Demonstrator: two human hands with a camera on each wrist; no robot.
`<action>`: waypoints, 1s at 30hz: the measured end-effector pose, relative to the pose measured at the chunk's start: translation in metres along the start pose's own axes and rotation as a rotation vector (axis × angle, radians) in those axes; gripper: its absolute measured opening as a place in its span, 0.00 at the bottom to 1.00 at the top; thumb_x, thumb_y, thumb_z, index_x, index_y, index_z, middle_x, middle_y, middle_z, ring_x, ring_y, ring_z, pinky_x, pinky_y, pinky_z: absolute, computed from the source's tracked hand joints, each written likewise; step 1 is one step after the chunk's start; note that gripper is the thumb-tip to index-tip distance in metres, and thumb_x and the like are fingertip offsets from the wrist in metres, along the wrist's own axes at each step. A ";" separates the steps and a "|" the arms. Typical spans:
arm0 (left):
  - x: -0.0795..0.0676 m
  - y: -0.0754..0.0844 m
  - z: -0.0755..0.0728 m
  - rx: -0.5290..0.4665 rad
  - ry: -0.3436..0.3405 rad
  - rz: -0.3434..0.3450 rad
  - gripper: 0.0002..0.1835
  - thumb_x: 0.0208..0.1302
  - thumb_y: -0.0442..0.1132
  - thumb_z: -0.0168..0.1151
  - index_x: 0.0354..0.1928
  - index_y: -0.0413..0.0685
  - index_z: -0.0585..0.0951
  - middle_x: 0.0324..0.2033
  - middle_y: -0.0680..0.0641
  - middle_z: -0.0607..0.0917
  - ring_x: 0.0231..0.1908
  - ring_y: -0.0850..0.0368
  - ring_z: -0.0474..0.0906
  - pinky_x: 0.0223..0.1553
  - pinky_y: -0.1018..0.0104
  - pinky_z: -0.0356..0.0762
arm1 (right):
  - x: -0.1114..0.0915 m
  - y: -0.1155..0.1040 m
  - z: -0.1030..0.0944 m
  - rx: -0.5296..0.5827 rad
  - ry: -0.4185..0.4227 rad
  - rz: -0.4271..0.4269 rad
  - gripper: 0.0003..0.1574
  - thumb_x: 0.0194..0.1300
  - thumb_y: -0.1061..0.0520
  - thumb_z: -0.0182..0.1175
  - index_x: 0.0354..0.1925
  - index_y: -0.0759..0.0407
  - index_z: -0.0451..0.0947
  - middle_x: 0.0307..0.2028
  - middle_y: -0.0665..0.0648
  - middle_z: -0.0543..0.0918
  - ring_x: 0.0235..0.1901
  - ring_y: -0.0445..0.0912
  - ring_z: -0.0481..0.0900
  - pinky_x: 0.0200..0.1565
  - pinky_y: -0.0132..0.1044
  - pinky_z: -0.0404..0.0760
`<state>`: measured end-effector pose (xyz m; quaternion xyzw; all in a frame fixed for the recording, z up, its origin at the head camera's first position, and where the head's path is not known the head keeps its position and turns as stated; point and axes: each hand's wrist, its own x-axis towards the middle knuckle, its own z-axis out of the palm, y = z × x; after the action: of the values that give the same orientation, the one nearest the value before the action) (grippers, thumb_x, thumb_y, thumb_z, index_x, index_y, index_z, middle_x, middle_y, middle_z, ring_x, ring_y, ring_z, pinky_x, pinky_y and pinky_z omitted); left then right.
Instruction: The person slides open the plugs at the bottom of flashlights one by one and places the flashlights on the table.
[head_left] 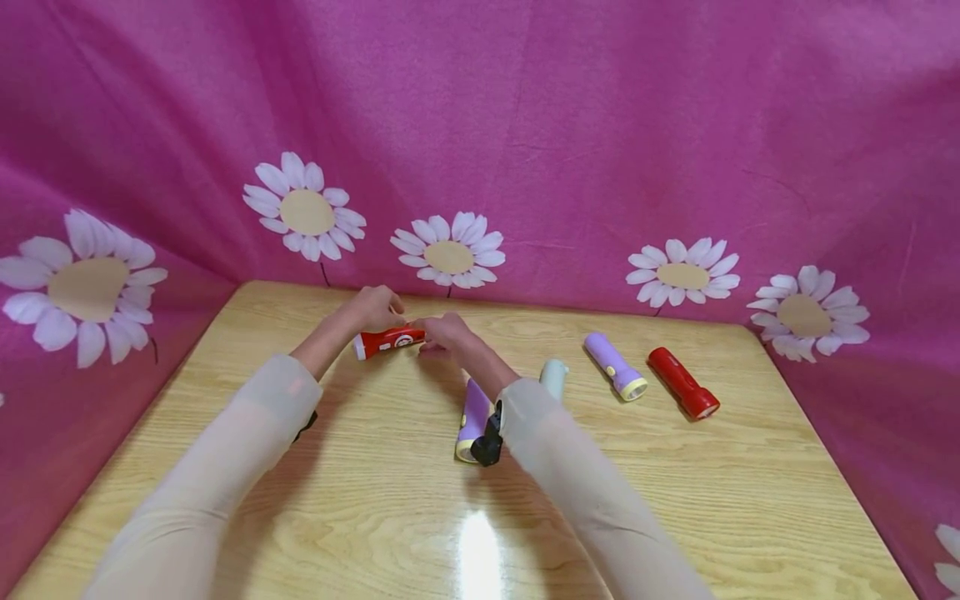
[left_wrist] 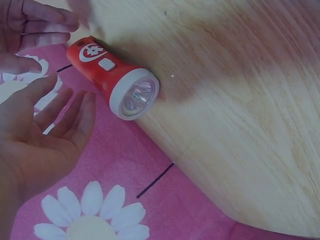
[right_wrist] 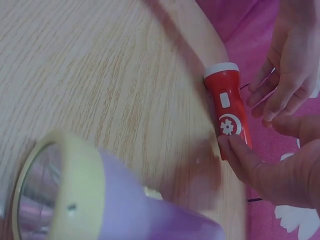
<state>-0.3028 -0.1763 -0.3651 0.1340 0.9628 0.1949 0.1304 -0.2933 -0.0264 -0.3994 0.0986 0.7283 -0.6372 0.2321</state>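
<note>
Hands, left hand (head_left: 375, 310) on the far side and right hand (head_left: 448, 335) at the tail end, flank the white-rimmed red flashlight (head_left: 390, 340), which lies near the far edge of the surface (head_left: 375, 483), left of centre. The left hand's fingers are loosely bent and grasp nothing. The right hand is unclenched too, its fingers reaching over the tail; whether they touch it cannot be told for certain.

Good handling here probably means light fingertips along the narrow barrel, clear of the white switch (right_wrist: 225, 100), with one hand steadying the flared head, since a round body could roll. Keeping the right forearm raised also seems wise: the near purple flashlight (head_left: 472, 408) lies beneath it.

The red barrel looks like smooth plastic, tapering behind a broad white ring around a clear, faceted lens (left_wrist: 137, 97); a white emblem (right_wrist: 230, 124) decorates it. The near purple flashlight has a pale yellow head. Farther right lie a pale green flashlight (head_left: 553, 375), partly hidden by the sleeve (head_left: 540, 417), another purple flashlight (head_left: 611, 360) and a plain red flashlight (head_left: 681, 382). Pale wood grain streaks the surface, and beyond hangs softly creased magenta cloth (head_left: 562, 167) with white daisies.
</note>
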 end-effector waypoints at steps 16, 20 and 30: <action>0.009 -0.010 0.007 0.031 -0.005 -0.017 0.20 0.61 0.41 0.57 0.52 0.36 0.77 0.49 0.37 0.78 0.52 0.42 0.70 0.54 0.53 0.68 | 0.010 0.006 0.011 0.052 0.075 0.019 0.22 0.57 0.64 0.60 0.47 0.70 0.65 0.47 0.64 0.74 0.34 0.51 0.76 0.46 0.43 0.79; 0.010 -0.010 0.009 0.036 -0.006 -0.019 0.20 0.61 0.41 0.57 0.52 0.36 0.77 0.51 0.37 0.77 0.54 0.41 0.68 0.55 0.53 0.67 | 0.011 0.008 0.011 0.057 0.093 0.020 0.19 0.56 0.65 0.60 0.44 0.69 0.66 0.41 0.61 0.74 0.28 0.49 0.73 0.45 0.43 0.79; 0.014 -0.017 0.012 0.025 -0.037 0.006 0.20 0.61 0.39 0.57 0.53 0.35 0.76 0.51 0.37 0.77 0.52 0.43 0.71 0.55 0.53 0.68 | 0.014 0.014 0.014 0.100 0.027 0.016 0.20 0.58 0.66 0.59 0.46 0.70 0.64 0.31 0.57 0.72 0.25 0.47 0.73 0.48 0.44 0.78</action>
<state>-0.3157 -0.1828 -0.3851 0.1421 0.9623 0.1806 0.1457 -0.2965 -0.0402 -0.4195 0.1246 0.6978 -0.6695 0.2222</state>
